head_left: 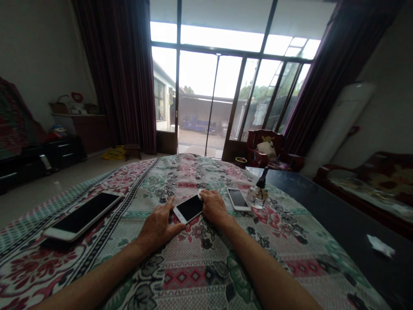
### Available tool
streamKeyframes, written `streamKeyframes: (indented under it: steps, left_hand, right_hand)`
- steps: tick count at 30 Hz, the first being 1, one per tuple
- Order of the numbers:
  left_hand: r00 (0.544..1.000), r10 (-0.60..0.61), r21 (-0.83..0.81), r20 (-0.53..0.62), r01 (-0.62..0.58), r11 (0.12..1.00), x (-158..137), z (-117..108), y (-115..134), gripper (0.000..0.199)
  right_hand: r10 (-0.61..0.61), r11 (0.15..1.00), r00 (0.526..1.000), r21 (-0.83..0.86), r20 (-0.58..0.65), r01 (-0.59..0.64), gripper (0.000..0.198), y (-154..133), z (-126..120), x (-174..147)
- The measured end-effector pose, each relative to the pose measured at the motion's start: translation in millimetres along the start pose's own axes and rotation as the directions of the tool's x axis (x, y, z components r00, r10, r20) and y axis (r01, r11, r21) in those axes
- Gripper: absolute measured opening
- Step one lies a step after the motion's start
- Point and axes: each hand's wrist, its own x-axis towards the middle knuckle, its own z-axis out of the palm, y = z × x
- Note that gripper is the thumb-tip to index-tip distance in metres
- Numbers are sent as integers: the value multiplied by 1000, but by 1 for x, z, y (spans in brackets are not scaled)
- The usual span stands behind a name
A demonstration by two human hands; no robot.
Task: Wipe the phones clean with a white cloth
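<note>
A white smartphone (189, 210) with a dark screen lies face up and aslant on the patterned cloth, between my hands. My left hand (158, 224) grips its left end, thumb at the near corner and fingers along the far edge. Bunched at the phone's upper right end, my right hand (213, 206) pinches a small white wad (200, 193) against it; most of the wad is hidden by the fingers. Just to the right lies a second white smartphone (238, 199), beside a clear glass bottle (258, 197) with a black top.
A larger white device with a dark screen (84, 215) rests at the left on the floral tablecloth (200, 275). On the black tabletop (338, 224) at the right lies a crumpled white tissue (380, 246). Beyond stand a wooden armchair (263, 148) and glass doors.
</note>
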Motion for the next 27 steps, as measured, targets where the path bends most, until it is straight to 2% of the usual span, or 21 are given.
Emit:
streamKeyframes:
  steps: [14, 19, 23, 27]
  left_hand:
    - [999, 25, 11, -26, -25, 1000, -1, 0, 0, 77]
    - [999, 9, 59, -33, -7, 998, 0, 0, 0, 73]
    - [998, 37, 99, -47, -32, 995, 2, -1, 0, 65]
    - [998, 69, 108, -4, -69, 992, 3, -2, 2, 53]
  right_hand:
    - [-24, 1000, 999, -2, -25, 24, 24, 1, 0, 2]
    - [26, 1000, 998, 11, 48, -27, 36, 2, -7, 10]
    - [25, 999, 998, 28, 49, -26, 26, 7, -4, 14]
    - [20, 997, 1000, 72, 12, -21, 25, 11, 3, 13]
